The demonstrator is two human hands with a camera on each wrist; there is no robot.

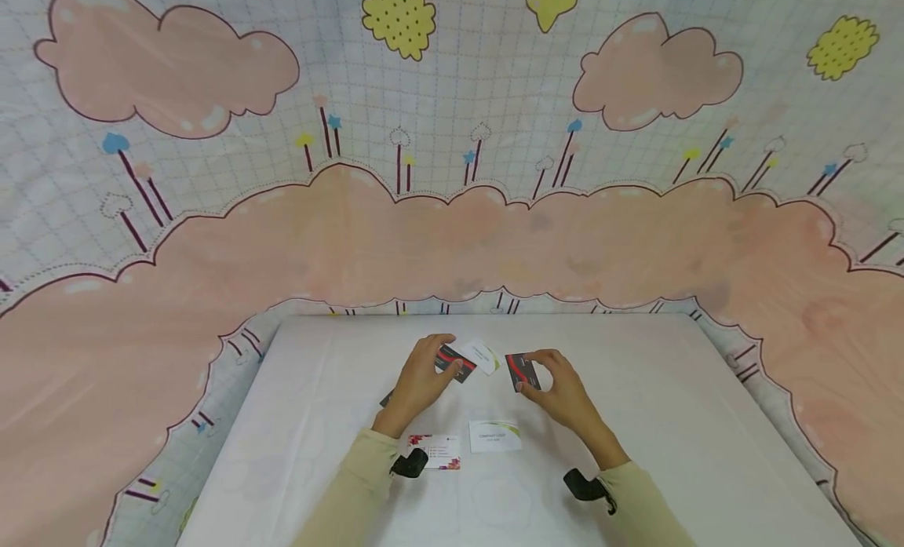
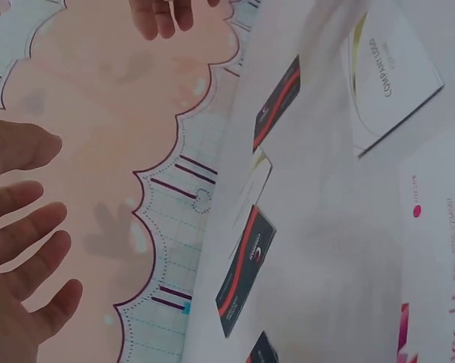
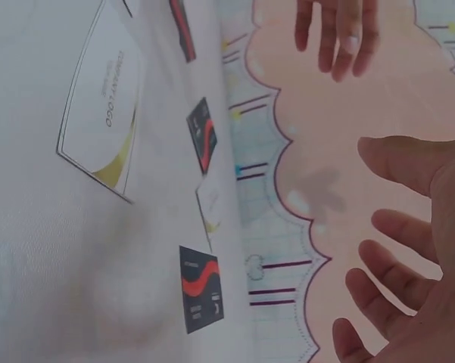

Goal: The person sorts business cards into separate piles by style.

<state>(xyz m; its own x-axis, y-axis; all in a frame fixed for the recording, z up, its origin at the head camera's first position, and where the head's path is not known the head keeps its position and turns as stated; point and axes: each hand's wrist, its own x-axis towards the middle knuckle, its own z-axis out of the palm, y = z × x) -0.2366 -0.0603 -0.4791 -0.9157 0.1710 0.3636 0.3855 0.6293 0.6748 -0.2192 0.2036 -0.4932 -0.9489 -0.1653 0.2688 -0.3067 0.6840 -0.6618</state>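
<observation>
1. Black-and-red card (image 1: 523, 371) sits at the right hand's (image 1: 558, 390) fingertips, toward 10 o'clock from the palm; from the head view I cannot tell if the fingers pinch it or only touch it.
2. I read its long axis near 12-to-6, tilted slightly left at the top.
3. My left hand (image 1: 421, 380) rests relaxed fingers on another dark card (image 1: 454, 362), its long axis running 10 to 4.
4. Both lie on the white table (image 1: 671, 421); each hand is nearest its own card.

A white table (image 1: 706, 421) stands before a pink-clouded cartoon backdrop cloth (image 1: 452, 217).
</observation>
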